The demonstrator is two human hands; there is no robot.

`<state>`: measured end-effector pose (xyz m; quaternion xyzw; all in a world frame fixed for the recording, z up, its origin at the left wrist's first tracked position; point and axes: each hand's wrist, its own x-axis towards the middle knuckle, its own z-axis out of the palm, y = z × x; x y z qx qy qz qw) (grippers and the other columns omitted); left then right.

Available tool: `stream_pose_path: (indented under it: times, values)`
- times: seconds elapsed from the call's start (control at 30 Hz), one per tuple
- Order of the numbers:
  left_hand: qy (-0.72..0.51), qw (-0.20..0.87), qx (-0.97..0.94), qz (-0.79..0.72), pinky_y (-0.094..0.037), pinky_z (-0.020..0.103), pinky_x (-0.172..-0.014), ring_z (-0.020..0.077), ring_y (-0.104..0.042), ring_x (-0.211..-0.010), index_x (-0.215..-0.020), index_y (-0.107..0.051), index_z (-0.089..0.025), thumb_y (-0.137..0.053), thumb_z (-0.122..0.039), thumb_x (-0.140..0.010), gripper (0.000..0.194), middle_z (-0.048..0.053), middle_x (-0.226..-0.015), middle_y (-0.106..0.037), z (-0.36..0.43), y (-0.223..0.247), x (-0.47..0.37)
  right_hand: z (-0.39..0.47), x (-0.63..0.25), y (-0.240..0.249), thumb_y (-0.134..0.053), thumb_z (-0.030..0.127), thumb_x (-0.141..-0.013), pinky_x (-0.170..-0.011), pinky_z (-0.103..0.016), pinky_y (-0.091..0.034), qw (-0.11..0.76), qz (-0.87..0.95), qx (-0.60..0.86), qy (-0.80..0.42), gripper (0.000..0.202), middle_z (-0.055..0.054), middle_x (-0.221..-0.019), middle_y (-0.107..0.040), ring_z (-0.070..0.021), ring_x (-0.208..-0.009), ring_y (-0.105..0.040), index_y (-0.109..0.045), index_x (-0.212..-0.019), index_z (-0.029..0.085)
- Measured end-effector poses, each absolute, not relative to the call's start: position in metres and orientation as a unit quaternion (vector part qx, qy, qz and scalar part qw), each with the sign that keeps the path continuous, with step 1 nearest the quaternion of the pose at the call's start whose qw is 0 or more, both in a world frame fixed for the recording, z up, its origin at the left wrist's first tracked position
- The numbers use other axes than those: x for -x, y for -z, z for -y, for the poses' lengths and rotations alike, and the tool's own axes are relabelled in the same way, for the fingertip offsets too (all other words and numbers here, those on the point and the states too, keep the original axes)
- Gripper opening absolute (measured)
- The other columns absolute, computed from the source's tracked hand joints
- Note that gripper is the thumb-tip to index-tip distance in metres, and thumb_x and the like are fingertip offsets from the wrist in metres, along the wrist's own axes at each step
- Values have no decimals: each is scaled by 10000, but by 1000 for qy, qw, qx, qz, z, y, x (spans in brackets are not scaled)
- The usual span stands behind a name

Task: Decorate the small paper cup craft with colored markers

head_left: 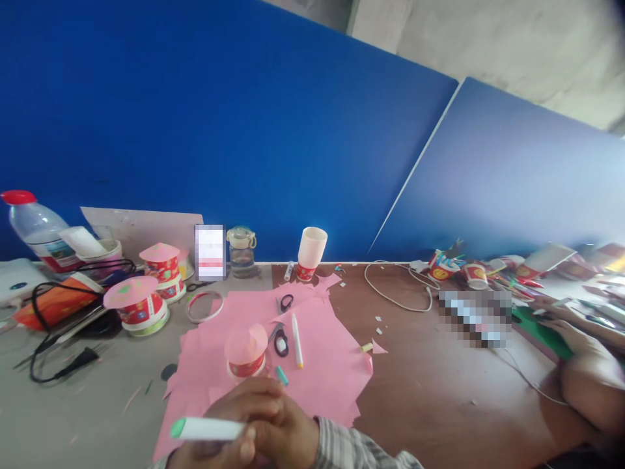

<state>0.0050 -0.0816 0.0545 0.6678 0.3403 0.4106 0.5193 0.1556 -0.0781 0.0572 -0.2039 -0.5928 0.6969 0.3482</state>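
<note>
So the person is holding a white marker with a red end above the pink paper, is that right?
Not quite: the end of the white marker is green, not red, as the head view shows. It is indeed held above the pink paper.

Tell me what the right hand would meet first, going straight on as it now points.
Most likely the left hand, against which the right hand appears clasped; beyond, perhaps the red paper cup with a pink paper top, though depth is unclear.
</note>
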Motion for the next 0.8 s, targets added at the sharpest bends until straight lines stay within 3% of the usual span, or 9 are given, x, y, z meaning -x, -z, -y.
stream_pose_path:
  times: [0.1, 0.2, 0.27, 0.33, 0.5, 0.63, 0.7, 0.8]
  values:
    - [-452, 549, -609, -351, -495, 338, -687, 206, -559, -745, -669, -633, -293, -530, -466, -627, 206, 16, -778, -655, 66, -32, -4, 67, -170, -61, -516, 457, -785, -855, -322, -467, 297, 649, 225, -663, 335, -51, -1080, -649, -244, -1016, -585, -637, -1020, 252]
    - [-501, 538, -578, -354, -472, 361, -728, 195, -564, -706, -669, -621, -251, -538, -438, -637, 207, 17, -694, -650, 59, -30, -4, 43, -197, -57, -594, 376, -748, -658, -249, -514, 283, 710, 435, -476, 214, -25, -814, -708, -194, -731, -660, -687, -812, 195]
    - [-501, 555, -572, -339, -493, 309, -569, 163, -549, -554, -686, -609, -244, -505, -444, -658, 227, -24, -520, -588, 59, -33, -5, 24, -214, -51, -472, 290, -823, -592, -262, -492, 303, 684, 529, -400, 229, -34, -699, -675, -177, -609, -629, -654, -806, 151]
    - [-482, 545, -591, -348, -462, 253, -441, 122, -492, -430, -663, -605, -244, -486, -454, -665, 241, -51, -455, -535, 60, -35, -9, 10, -224, -41, -482, 241, -802, -638, -300, -463, 315, 658, 599, -330, 184, -58, -736, -655, -208, -682, -612, -625, -852, 136]
    - [-432, 401, -726, -353, -478, 234, -534, 137, -553, -561, -654, -617, -276, -537, -320, -673, 92, -24, -570, -622, 61, -32, -19, 2, -222, -15, -644, 281, -653, -669, -359, -421, 280, 631, 682, -241, 349, -90, -787, -672, -292, -733, -614, -601, -978, 160]
    - [-359, 339, -791, -361, -474, 188, -479, 117, -565, -514, -676, -609, -301, -553, -243, -671, 81, -37, -571, -642, 59, -32, -23, 5, -217, -7, -629, 178, -617, -684, -346, -414, 274, 628, 695, -221, 429, -128, -920, -678, -314, -797, -628, -579, -1043, 183]
    - [-322, 296, -823, -361, -484, 181, -503, 121, -585, -562, -743, -602, -320, -553, -234, -674, 121, -34, -631, -663, 58, -31, -24, 4, -219, -6, -602, 133, -607, -686, -347, -414, 284, 623, 694, -222, 475, -137, -916, -682, -316, -796, -630, -555, -1079, 166]
    - [-250, 234, -878, -334, -501, 210, -679, 149, -589, -806, -970, -521, -357, -518, -200, -687, 324, -10, -909, -663, 57, -27, -27, 1, -224, -7, -564, 115, -608, -693, -346, -418, 321, 612, 685, -231, 483, -103, -837, -681, -293, -772, -621, -532, -1089, 140]
